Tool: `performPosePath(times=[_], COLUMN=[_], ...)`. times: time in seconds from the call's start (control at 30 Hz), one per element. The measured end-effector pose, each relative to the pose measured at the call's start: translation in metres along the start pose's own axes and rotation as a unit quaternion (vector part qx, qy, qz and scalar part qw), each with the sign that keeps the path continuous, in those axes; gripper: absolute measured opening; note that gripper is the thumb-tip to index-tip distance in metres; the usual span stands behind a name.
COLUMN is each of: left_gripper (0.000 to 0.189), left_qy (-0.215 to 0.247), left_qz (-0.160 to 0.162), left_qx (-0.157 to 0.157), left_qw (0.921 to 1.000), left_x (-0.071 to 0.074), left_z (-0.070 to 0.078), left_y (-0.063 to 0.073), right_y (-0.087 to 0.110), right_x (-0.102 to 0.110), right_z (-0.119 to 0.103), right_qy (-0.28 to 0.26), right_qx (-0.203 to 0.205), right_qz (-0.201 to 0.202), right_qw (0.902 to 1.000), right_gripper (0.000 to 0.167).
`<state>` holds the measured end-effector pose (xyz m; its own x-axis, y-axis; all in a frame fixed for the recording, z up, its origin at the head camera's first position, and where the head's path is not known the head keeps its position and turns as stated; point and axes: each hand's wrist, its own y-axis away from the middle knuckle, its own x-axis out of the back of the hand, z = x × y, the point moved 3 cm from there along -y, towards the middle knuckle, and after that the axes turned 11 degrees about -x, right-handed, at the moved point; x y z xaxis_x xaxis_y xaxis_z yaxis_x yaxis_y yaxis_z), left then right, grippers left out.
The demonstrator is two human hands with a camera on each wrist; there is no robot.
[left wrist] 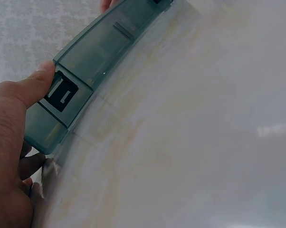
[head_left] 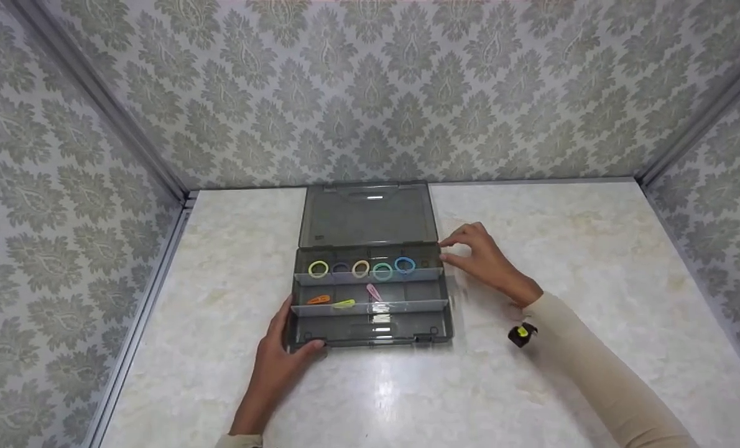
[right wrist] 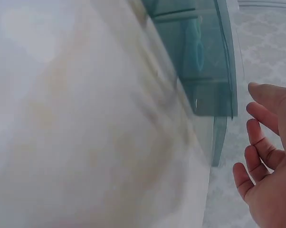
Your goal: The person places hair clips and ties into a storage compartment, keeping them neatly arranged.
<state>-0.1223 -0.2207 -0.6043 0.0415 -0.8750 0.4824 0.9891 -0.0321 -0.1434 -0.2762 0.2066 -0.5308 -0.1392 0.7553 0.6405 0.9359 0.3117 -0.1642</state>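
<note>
A grey see-through compartment box lies on the table with its lid folded back. Several ring-shaped hair ties, in yellow, dark, cream, teal and blue, stand in its back row. The middle row holds an orange hair clip, a yellow-green hair clip and a pink hair clip. My left hand grips the front left corner, its thumb on the front wall by a latch. Close to the back right corner is my right hand, thumb and forefinger apart, with nothing between them.
The box stands on a pale marbled table, its lid near the patterned back wall. A small black thing with a yellow-green patch is beside the right sleeve. Patterned panels stand at both sides.
</note>
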Motion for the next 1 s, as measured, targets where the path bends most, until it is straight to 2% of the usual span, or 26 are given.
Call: performPosePath(times=[0.33,0.77,1.0], left_gripper=[0.120,0.118,0.116], left_qy=[-0.009,-0.003,-0.006], left_qz=[-0.009,-0.002,-0.002], left_qx=[0.042,0.027,0.015], left_qw=[0.9991,0.9996,0.9999], left_x=[0.000,0.002,0.001], left_z=[0.003,0.002,0.003], left_y=[0.004,0.001,-0.001], right_y=[0.053,0.104,0.128], right_x=[0.027,0.045,0.049], right_z=[0.037,0.067,0.079], right_qy=[-0.012,-0.023,-0.053], right_qx=[-0.029,-0.069,-0.115], right_qz=[0.032,0.043,0.040], right_qw=[0.9990,0.9964,0.9912], right_gripper=[0.023,0.017,0.021])
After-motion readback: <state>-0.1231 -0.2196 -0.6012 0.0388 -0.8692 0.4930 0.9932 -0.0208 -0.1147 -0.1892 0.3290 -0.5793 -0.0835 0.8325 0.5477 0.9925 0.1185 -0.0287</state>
